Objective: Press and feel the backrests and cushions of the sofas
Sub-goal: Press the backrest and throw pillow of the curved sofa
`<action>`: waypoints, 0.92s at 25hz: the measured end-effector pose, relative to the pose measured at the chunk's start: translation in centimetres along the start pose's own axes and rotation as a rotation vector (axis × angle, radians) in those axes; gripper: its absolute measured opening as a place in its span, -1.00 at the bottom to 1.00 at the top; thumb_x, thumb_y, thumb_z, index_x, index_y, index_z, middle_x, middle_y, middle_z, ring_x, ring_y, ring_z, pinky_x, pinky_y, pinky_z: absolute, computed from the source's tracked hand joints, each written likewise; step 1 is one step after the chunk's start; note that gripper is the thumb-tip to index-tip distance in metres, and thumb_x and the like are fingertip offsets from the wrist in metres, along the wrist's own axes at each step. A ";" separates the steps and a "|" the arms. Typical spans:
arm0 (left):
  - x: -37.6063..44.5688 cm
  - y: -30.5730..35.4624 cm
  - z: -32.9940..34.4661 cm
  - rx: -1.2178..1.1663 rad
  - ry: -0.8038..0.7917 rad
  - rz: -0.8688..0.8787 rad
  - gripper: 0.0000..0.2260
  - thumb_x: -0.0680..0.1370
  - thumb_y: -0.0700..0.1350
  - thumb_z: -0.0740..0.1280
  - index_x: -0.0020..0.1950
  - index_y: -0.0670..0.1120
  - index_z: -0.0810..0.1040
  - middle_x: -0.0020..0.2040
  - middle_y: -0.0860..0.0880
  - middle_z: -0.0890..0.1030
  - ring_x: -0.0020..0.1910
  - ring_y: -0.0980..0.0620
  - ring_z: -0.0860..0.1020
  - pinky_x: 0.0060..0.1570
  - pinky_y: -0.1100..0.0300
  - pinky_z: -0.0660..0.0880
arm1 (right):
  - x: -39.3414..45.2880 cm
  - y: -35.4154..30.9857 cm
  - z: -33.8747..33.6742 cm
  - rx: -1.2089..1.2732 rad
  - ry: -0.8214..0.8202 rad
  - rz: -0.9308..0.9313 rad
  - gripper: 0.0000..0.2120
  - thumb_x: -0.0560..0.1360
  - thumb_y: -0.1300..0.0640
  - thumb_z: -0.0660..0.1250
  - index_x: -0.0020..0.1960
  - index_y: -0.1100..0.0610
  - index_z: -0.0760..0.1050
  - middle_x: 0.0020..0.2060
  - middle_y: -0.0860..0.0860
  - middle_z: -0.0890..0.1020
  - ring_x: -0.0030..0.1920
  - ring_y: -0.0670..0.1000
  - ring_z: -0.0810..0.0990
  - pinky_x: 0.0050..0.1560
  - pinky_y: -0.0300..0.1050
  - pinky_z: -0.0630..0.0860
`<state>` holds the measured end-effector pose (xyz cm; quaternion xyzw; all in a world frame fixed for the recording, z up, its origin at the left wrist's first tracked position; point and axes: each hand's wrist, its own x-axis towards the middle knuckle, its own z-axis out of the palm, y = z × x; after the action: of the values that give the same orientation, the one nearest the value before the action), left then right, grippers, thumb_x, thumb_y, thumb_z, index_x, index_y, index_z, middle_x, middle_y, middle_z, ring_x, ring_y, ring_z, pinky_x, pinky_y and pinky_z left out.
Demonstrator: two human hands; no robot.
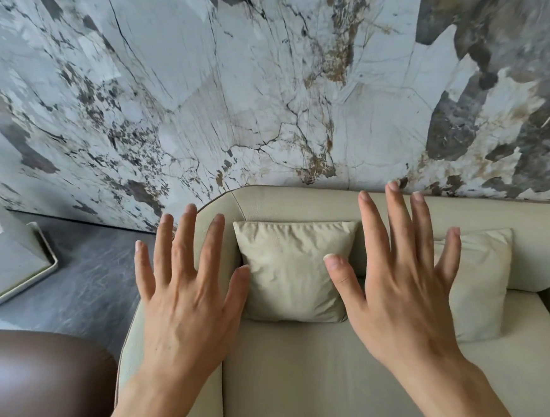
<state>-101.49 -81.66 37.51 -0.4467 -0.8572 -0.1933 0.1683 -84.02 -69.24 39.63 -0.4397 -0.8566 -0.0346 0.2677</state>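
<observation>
A beige leather sofa (313,376) stands against a marble wall, its backrest (299,203) curving along the top. A square beige cushion (288,273) leans on the backrest in the middle, and a second cushion (480,284) leans further right. My left hand (185,301) hovers with fingers spread over the sofa's left arm, thumb tip near the middle cushion's left edge. My right hand (401,284) is spread flat between the two cushions, partly covering both. Neither hand holds anything; whether they touch the sofa I cannot tell.
A veined grey-white marble wall (257,78) rises right behind the sofa. Dark grey floor (84,272) lies to the left, with a pale rectangular planter or tray (14,261) on it. A brown leather seat (44,391) sits at the lower left.
</observation>
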 end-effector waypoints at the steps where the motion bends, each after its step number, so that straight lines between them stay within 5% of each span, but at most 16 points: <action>1: 0.1 -0.1 0.4 0.008 -0.001 -0.006 -0.43 0.55 0.15 0.14 0.53 -0.03 0.29 0.56 -0.17 0.24 0.57 -0.21 0.12 0.51 -0.23 -0.04 | 0.2 0.1 0.5 0.002 -0.010 -0.006 -0.32 0.54 -0.27 0.01 0.55 0.07 0.17 0.56 0.11 0.17 0.55 0.17 0.08 0.42 0.37 -0.01; 8: 2.2 -4.9 9.9 0.009 -0.084 0.013 -0.43 0.55 0.15 0.13 0.51 -0.07 0.33 0.55 -0.18 0.25 0.56 -0.22 0.13 0.51 -0.24 -0.03 | 2.4 -0.8 10.6 -0.065 -0.126 -0.024 -0.33 0.54 -0.26 0.02 0.54 0.08 0.17 0.54 0.14 0.21 0.55 0.20 0.10 0.40 0.41 0.02; 15: 6.6 -12.8 27.9 -0.015 -0.109 0.076 -0.43 0.54 0.15 0.15 0.52 -0.05 0.31 0.55 -0.19 0.25 0.55 -0.22 0.16 0.51 -0.19 -0.03 | 5.4 -3.5 29.7 -0.089 -0.149 -0.010 -0.33 0.54 -0.26 0.02 0.56 0.05 0.12 0.56 0.11 0.17 0.56 0.18 0.07 0.43 0.40 0.00; 23: 9.3 -16.1 42.3 0.002 -0.202 0.088 -0.41 0.56 0.22 0.07 0.55 -0.01 0.24 0.58 -0.16 0.20 0.57 -0.20 0.11 0.51 -0.26 0.00 | 4.5 -1.3 43.9 -0.130 -0.225 0.042 -0.32 0.54 -0.28 -0.02 0.56 0.05 0.14 0.56 0.11 0.16 0.56 0.16 0.04 0.44 0.41 -0.03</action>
<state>-124.84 -63.29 2.12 -0.5009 -0.8495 -0.1388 0.0901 -105.92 -53.77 4.52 -0.4752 -0.8677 -0.0350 0.1416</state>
